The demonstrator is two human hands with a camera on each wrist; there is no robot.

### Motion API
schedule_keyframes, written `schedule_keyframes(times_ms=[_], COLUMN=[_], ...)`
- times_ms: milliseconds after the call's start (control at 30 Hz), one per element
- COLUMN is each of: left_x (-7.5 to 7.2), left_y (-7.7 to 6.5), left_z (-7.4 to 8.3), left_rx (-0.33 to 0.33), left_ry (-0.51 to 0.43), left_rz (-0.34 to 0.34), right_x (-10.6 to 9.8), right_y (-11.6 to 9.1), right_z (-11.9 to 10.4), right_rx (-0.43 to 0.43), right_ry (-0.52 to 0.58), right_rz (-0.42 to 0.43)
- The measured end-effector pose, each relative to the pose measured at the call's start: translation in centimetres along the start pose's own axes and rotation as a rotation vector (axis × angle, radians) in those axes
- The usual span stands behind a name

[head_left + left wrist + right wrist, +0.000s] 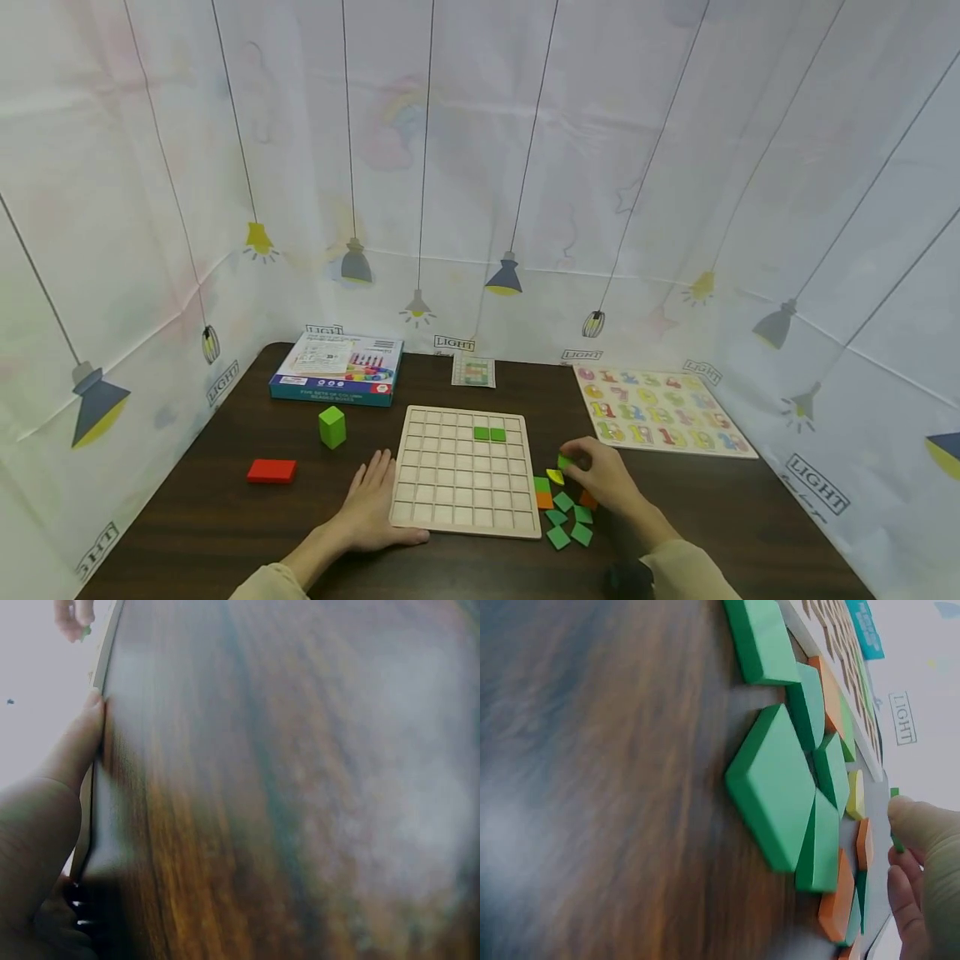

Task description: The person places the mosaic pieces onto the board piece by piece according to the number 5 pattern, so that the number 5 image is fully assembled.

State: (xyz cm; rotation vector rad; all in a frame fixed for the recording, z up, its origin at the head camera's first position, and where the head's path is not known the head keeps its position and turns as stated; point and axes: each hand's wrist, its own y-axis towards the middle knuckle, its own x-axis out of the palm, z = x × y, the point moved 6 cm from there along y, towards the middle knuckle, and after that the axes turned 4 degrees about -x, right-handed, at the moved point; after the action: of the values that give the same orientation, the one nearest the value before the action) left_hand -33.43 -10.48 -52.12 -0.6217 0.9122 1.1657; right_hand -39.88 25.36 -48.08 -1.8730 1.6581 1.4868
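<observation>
A square wooden grid board (461, 475) lies on the dark table, with two light green square tiles (490, 434) side by side in its upper cells. Spread flat at the board's left side is my left hand (369, 506), its thumb along the near left corner. The left wrist view shows that thumb (88, 724) against the board's edge. Right of the board, my right hand (602, 473) pinches a small green tile (564, 461) between thumb and fingers. Below it lie several loose dark green tiles (772, 787), a yellow piece (555, 477) and orange pieces (544, 500).
A colourful box (333, 392) lies at the back left, with a green block (332, 427) and a red block (272, 472) nearer. A pattern card (473, 372) lies behind the board. A number board (660, 408) lies at the back right, before a printed curtain (480, 167).
</observation>
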Motion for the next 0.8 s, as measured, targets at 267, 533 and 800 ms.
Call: schedule_keyframes(times_ms=[267,533,800], left_x=[0.5,-0.1,-0.4], left_y=[0.3,0.0,-0.1], left_z=[-0.6,-0.1,0.1], left_rx=[0.009,0.013,0.006], left_ry=[0.01,-0.028,-0.029], left_rz=[0.035,0.017,-0.002], right_x=[1.2,3.2,5.5], right_y=[2.1,4.8,6.7], right_z=[-0.6,-3.1,-4.5], right_rx=[-0.038,-0.084,-0.054], right_ry=[0.018,0.076,0.147], right_rz=[0.053,0.054,0.022])
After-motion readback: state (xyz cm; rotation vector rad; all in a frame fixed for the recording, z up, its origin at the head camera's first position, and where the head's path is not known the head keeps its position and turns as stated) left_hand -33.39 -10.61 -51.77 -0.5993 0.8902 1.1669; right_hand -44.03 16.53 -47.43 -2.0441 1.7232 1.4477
